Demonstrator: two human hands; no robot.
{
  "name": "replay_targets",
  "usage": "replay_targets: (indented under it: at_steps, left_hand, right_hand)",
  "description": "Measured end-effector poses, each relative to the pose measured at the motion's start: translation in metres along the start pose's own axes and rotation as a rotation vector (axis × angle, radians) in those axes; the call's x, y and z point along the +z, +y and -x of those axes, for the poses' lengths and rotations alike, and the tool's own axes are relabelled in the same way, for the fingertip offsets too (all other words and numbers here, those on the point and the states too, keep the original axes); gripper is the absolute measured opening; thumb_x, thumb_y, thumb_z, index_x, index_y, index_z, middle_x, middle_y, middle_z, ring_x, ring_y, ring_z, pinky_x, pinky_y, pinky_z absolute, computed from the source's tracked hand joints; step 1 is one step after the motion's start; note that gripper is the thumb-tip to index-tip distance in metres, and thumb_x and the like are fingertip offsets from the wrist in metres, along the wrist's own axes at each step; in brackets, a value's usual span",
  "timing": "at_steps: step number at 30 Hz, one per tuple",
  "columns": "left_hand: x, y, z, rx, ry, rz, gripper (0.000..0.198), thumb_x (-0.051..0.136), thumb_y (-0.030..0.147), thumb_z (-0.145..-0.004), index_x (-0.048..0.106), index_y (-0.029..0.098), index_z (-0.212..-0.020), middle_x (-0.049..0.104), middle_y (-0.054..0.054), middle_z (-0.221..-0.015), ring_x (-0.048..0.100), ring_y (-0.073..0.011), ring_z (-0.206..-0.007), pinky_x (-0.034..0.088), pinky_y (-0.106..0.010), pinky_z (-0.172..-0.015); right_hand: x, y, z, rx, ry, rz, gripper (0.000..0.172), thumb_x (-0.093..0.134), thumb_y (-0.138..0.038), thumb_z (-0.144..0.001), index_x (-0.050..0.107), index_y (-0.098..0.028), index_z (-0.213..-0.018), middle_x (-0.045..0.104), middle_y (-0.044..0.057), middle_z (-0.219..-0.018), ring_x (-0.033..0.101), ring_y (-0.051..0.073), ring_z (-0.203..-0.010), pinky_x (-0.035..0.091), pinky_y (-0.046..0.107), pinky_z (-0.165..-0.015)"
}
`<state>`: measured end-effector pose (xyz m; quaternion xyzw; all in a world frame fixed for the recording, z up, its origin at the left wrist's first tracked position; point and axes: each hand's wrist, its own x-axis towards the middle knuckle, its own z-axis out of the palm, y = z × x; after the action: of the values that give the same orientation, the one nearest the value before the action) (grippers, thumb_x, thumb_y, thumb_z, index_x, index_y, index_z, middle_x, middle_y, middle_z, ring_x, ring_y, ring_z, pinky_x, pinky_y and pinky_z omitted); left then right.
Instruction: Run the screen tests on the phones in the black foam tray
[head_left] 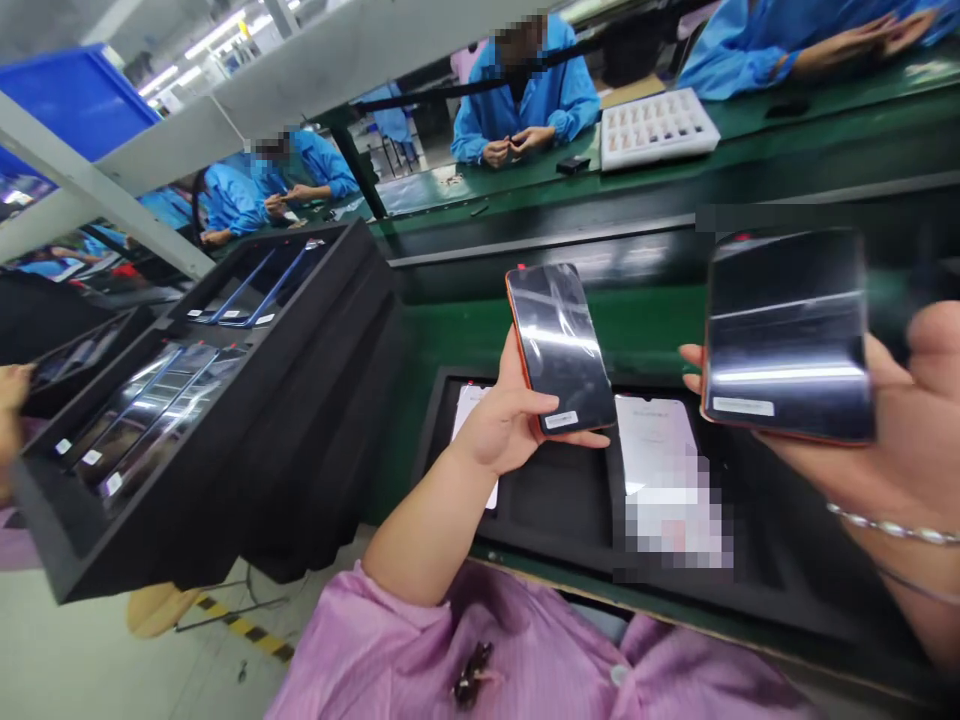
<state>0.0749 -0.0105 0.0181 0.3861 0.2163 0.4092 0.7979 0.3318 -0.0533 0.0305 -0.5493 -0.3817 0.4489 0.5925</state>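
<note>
My left hand (504, 425) grips a smartphone (561, 345) with a dark glossy screen, an orange edge and a small white label at its lower end. In my right hand (900, 440) is a second dark-screened smartphone (787, 340), also orange-edged and labelled; its far fingers are mostly hidden behind it. Beneath both hands lies a black foam tray (551, 510) with recesses. One phone with a lit, pale screen (656, 440) rests in it between my hands. Another pale-screened phone (469, 400) sits at its left, partly covered by my left forearm.
At left, a tilted stack of black trays (315, 330) holds several dark-screened phones (142, 400). Across the green bench (450, 330) stands a white parts tray (660, 130). Co-workers in blue (562, 90) sit opposite. A hand (11, 400) shows at the far left.
</note>
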Motion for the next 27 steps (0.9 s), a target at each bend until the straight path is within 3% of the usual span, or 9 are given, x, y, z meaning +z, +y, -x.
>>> replay_targets:
  at_steps: [2,5,8,11,14,17,20,27]
  left_hand:
    - [0.002,-0.003,0.000,0.018,0.064,-0.048,0.102,0.074,0.016,-0.069,0.031,0.048,-0.156,0.050,-0.005,-0.154,0.067,-0.0403,-0.120,0.065,-0.065,-0.083]
    - [0.003,-0.010,-0.002,0.036,0.165,-0.106,0.104,0.078,0.013,-0.066,0.034,0.047,-0.153,0.045,-0.003,-0.157,0.072,-0.0332,-0.109,0.068,-0.056,-0.080]
    - [0.004,-0.015,-0.003,0.037,0.192,-0.106,0.112,0.080,0.012,-0.065,0.029,0.048,-0.157,0.045,-0.004,-0.157,0.073,-0.0275,-0.100,0.070,-0.043,-0.073]
    - [0.005,-0.016,-0.003,0.046,0.226,-0.119,0.117,0.079,0.011,-0.064,0.023,0.048,-0.160,0.044,-0.005,-0.158,0.073,-0.0268,-0.098,0.069,-0.036,-0.066]
    - [0.006,-0.016,-0.003,0.075,0.247,-0.157,0.118,0.080,0.012,-0.065,0.021,0.049,-0.160,0.045,-0.006,-0.158,0.073,-0.0248,-0.093,0.069,-0.034,-0.061]
    - [0.006,-0.017,-0.003,0.096,0.268,-0.191,0.117,0.079,0.013,-0.066,0.019,0.048,-0.161,0.047,-0.007,-0.155,0.072,-0.0233,-0.088,0.067,-0.031,-0.055]
    - [0.006,-0.018,-0.003,0.087,0.306,-0.203,0.117,0.078,0.013,-0.066,0.019,0.049,-0.161,0.051,-0.006,-0.151,0.071,-0.0221,-0.085,0.064,-0.027,-0.052]
    - [0.005,-0.010,0.000,0.126,0.197,-0.074,0.109,0.069,0.025,-0.062,0.027,0.038,-0.162,0.055,-0.009,-0.146,0.072,-0.0299,-0.088,0.065,-0.037,-0.050]
  right_hand:
    - [0.002,-0.003,0.002,0.178,-0.007,-0.176,0.074,0.015,-0.069,-0.102,0.056,-0.027,-0.146,0.053,0.014,-0.149,0.061,0.035,-0.128,0.057,0.057,-0.101]
    - [-0.003,0.001,0.004,0.235,-0.167,-0.173,0.077,0.019,-0.077,-0.098,0.055,-0.031,-0.148,0.059,0.015,-0.142,0.063,0.038,-0.124,0.059,0.061,-0.090]
    - [-0.009,0.008,0.006,0.253,-0.294,-0.171,0.081,0.057,-0.084,-0.080,0.054,-0.039,-0.146,0.060,0.013,-0.140,0.065,0.043,-0.117,0.062,0.052,-0.065]
    - [-0.005,0.008,0.010,0.260,-0.285,-0.209,0.083,0.081,-0.070,-0.066,0.059,-0.039,-0.140,0.058,0.012,-0.143,0.066,0.045,-0.114,0.063,0.045,-0.061]
    - [0.004,0.003,0.016,0.227,-0.236,-0.226,0.078,0.085,-0.057,-0.066,0.058,-0.041,-0.137,0.056,0.008,-0.146,0.067,0.044,-0.111,0.064,0.044,-0.062]
    - [0.008,0.000,0.019,0.182,-0.255,-0.217,0.078,0.086,-0.052,-0.065,0.056,-0.040,-0.136,0.063,0.008,-0.131,0.068,0.045,-0.106,0.060,0.039,-0.049]
    - [0.005,0.004,0.017,0.156,-0.281,-0.203,0.081,0.089,-0.049,-0.064,0.054,-0.039,-0.136,0.067,0.007,-0.118,0.068,0.045,-0.106,0.061,0.042,-0.047]
    - [0.001,0.012,0.010,0.148,-0.270,-0.136,0.094,0.090,-0.032,-0.066,0.041,-0.041,-0.146,0.066,0.008,-0.122,0.070,0.037,-0.107,0.065,0.037,-0.054]
